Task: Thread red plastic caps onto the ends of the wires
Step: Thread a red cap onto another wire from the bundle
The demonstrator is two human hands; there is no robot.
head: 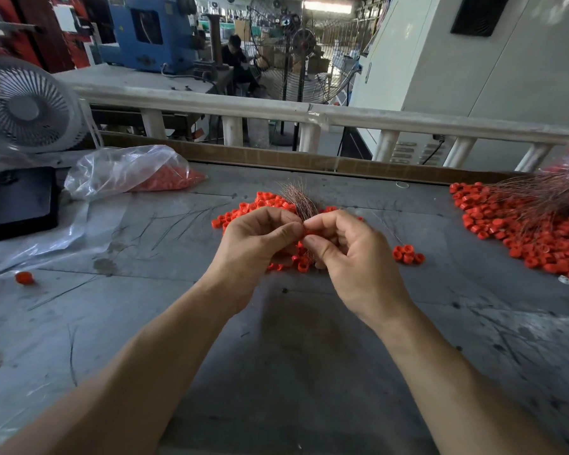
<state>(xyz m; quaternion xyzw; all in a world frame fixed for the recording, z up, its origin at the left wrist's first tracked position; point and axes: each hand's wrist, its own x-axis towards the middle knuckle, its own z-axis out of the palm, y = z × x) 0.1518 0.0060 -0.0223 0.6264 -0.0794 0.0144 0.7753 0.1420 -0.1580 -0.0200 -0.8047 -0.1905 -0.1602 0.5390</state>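
Observation:
My left hand grips a bundle of thin coppery wires that fans up behind my fingers. My right hand meets it, thumb and forefinger pinching at the wire ends beside my left thumb; whatever small thing it pinches is hidden. Under both hands lies a loose heap of red plastic caps on the grey table. A few more caps sit just right of my right hand.
At the right edge a big pile of capped wires spreads out. A clear bag of red caps lies back left, beside a black phone and a white fan. One stray cap lies left. A white railing bounds the table's rear.

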